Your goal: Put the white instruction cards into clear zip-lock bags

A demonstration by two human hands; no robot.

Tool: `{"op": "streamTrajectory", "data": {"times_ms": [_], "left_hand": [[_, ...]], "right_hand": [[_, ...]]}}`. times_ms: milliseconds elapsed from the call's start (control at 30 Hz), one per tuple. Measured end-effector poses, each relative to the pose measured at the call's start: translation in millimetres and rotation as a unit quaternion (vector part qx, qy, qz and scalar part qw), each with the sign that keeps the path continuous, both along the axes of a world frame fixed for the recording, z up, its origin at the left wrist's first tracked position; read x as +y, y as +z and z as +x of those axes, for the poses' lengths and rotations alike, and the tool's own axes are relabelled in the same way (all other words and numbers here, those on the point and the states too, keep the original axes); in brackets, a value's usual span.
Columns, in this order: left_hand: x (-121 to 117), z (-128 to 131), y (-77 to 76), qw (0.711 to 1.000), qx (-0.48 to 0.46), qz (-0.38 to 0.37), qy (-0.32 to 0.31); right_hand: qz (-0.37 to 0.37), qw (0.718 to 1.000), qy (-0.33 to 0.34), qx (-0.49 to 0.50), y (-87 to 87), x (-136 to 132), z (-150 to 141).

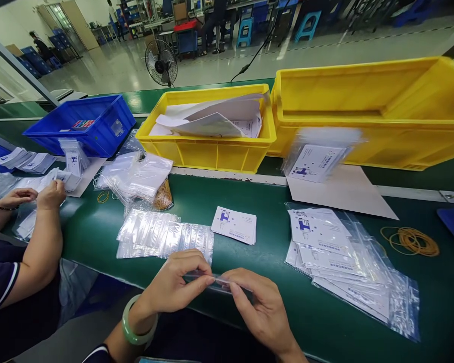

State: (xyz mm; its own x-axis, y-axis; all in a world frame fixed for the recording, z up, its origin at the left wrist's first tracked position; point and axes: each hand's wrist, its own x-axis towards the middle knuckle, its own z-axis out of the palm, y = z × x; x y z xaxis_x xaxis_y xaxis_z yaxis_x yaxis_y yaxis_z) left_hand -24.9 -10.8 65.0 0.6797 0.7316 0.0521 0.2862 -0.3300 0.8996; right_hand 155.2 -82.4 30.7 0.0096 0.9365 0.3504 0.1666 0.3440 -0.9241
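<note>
My left hand (pixel 181 282), with a green bangle (pixel 130 322) at its wrist, pinches one side of a clear plastic bag (pixel 221 284). My right hand (pixel 259 305) pinches the other side between thumb and fingers. The bag is held edge-on near the table's front, so its contents cannot be made out. Just beyond my hands lies a small stack of printed white cards (pixel 234 225). Left of it, flat clear bags (pixel 162 235) lie overlapping in a row. To the right is a spread pile of bagged cards (pixel 336 262).
Yellow bins (pixel 207 154) (pixel 363 143) and a blue bin (pixel 102 136) line the back. Bagged cards (pixel 317 159) stand on cardboard (pixel 343 191) at the right. Rubber bands (pixel 411 241) lie far right, plastic bags (pixel 136 174) back left. A co-worker's hands (pixel 51 194) work at the left.
</note>
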Motion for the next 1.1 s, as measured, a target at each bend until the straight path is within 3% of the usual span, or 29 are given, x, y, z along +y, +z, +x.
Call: {"op": "streamTrajectory", "data": {"times_ms": [267, 533, 800, 1100], "left_hand": [[3, 2, 1.2, 0.996, 0.057, -0.051, -0.052], [3, 7, -3.6, 0.995, 0.052, -0.027, -0.087], [12, 10, -10.2, 0.995, 0.022, -0.096, -0.021], [17, 31, -8.9, 0.991, -0.051, -0.119, -0.036]], "right_hand": [[-0.036, 0.997, 0.055, -0.042, 3.2, 2, 6], [-0.076, 0.993, 0.064, -0.065, 4.7, 2, 7], [-0.128, 0.991, 0.003, 0.027, 2.0, -6, 28], [-0.101, 0.994, 0.000, 0.041, -1.8, -11, 41]]}}
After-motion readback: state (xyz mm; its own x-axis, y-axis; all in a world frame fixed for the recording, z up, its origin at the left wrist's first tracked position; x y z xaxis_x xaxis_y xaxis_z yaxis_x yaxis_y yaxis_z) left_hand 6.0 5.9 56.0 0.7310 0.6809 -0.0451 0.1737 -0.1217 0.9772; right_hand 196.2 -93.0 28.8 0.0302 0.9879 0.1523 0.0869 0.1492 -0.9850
